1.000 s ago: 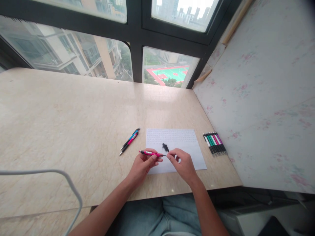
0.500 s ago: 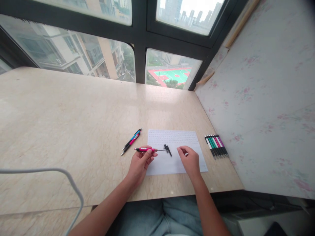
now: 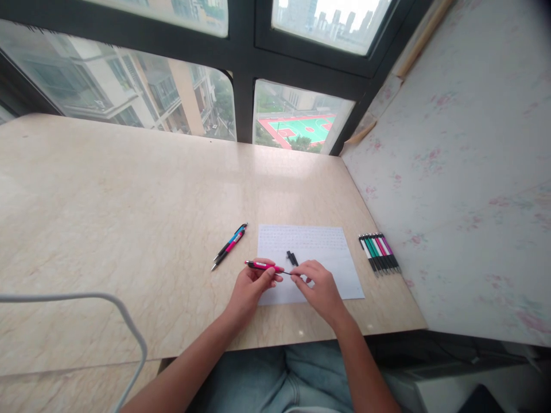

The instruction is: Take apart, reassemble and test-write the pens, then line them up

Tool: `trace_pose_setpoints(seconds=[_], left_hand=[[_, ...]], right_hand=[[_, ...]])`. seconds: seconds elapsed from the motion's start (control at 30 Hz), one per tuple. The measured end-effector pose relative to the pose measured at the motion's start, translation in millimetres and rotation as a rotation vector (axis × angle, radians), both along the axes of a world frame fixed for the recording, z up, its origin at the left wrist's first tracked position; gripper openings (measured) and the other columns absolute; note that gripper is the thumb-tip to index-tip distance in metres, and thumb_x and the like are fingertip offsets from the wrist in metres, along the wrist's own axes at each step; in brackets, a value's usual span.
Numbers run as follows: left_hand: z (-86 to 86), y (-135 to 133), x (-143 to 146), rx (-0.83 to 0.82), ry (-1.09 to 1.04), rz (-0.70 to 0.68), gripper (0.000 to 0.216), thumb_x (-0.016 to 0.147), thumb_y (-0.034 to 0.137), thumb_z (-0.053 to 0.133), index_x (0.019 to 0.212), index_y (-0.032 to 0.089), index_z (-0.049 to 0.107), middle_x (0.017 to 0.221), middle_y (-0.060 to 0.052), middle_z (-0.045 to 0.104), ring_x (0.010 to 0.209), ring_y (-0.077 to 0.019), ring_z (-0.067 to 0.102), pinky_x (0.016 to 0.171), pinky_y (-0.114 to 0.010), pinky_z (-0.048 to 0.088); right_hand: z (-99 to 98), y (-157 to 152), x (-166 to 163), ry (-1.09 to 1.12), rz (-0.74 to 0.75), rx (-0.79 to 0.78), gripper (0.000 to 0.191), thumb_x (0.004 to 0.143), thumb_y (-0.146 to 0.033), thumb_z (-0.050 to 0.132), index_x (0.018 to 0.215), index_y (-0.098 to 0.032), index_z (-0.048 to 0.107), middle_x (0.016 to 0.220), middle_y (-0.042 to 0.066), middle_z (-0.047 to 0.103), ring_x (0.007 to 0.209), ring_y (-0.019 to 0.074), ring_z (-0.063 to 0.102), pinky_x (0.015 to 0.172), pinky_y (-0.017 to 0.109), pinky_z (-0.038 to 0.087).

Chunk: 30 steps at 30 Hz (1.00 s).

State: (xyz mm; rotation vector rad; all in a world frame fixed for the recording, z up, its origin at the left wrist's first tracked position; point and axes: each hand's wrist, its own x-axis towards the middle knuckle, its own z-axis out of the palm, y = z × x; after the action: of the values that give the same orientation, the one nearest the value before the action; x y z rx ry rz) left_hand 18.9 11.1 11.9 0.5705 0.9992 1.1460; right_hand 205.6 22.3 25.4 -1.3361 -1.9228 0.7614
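Note:
My left hand (image 3: 246, 292) is closed around the pink barrel of a pen (image 3: 260, 265), which lies nearly level above the sheet of paper (image 3: 350, 281). A thin dark refill (image 3: 287, 273) sticks out of the barrel's right end. The fingertips of my right hand (image 3: 322, 288) pinch the refill's free end. Just beyond my fingers, small black pen parts (image 3: 291, 258) lie on the paper, partly hidden by the right hand. Lines of handwriting run across the paper's upper part.
To the left of the paper lie a blue pen (image 3: 235, 238) and a pink pen (image 3: 229, 250), side by side. A row of several pens (image 3: 379, 253) rests near the papered wall (image 3: 465, 218). A grey-white cable (image 3: 123, 312) curves over the marble-look table (image 3: 129, 218) at left.
My right hand has moved left and down onto the refill's end, its fingers pinching it. My left hand has shifted slightly right with the pink pen, which tilts down a little more.

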Motion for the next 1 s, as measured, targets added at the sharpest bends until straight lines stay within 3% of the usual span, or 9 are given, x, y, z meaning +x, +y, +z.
trace_pose_setpoints(seconds=[0.13,0.23,0.37,0.63,0.8,1.0], left_hand=[[-0.3,0,0,0.0,0.0,0.008,0.034,0.074,0.035,0.077,0.097,0.016,0.061,0.092,-0.008,0.075,0.076,-0.0156,0.07,0.064,-0.022,0.05],[-0.7,2,-2,-0.015,-0.001,0.063,0.033,0.076,0.035,0.076,0.098,0.016,0.06,0.094,-0.009,0.075,0.077,-0.0142,0.07,0.066,-0.021,0.05],[-1.2,2,-3,-0.015,0.009,0.085,0.034,0.076,0.036,0.075,0.098,0.015,0.06,0.095,-0.01,0.075,0.078,-0.0147,0.069,0.067,-0.022,0.05],[-0.6,-1,-1,0.009,0.043,0.045,0.036,0.077,0.038,0.074,0.1,0.015,0.059,0.093,-0.01,0.075,0.079,-0.0163,0.07,0.067,-0.023,0.051],[-0.7,-1,1,0.04,0.056,0.004,0.031,0.078,0.037,0.072,0.096,0.016,0.058,0.092,-0.01,0.074,0.077,-0.0174,0.07,0.065,-0.025,0.051],[1.7,-4,1,0.198,0.227,-0.086,0.021,0.079,0.034,0.071,0.08,0.016,0.061,0.071,0.0,0.064,0.062,-0.0128,0.06,0.058,-0.024,0.048]], right_hand=[[3.9,-1,13,-0.102,0.007,0.043,0.013,0.088,-0.022,0.058,0.086,-0.022,0.071,0.082,0.005,0.068,0.084,0.0209,0.06,0.069,0.032,0.05],[-1.9,-1,35,-0.15,-0.076,0.019,0.015,0.087,-0.023,0.057,0.083,-0.022,0.071,0.08,0.006,0.067,0.079,0.0206,0.06,0.059,0.029,0.048],[-15.9,-4,52,-0.225,-0.279,0.015,0.016,0.085,-0.025,0.056,0.081,-0.019,0.07,0.075,0.004,0.067,0.068,0.0185,0.06,0.066,0.032,0.049],[-25.8,-4,25,-0.239,-0.397,-0.056,0.022,0.085,-0.029,0.054,0.089,-0.017,0.072,0.079,0.006,0.07,0.066,0.0193,0.06,0.068,0.032,0.047],[-15.1,-9,10,-0.005,-0.35,-0.11,0.026,0.089,-0.033,0.051,0.092,-0.017,0.071,0.087,0.008,0.072,0.075,0.0209,0.063,0.069,0.032,0.047],[-8.4,-20,-24,0.542,-0.231,-0.468,0.031,0.089,-0.044,0.055,0.097,-0.017,0.067,0.071,0.002,0.064,0.059,0.0144,0.055,0.053,0.025,0.041]])
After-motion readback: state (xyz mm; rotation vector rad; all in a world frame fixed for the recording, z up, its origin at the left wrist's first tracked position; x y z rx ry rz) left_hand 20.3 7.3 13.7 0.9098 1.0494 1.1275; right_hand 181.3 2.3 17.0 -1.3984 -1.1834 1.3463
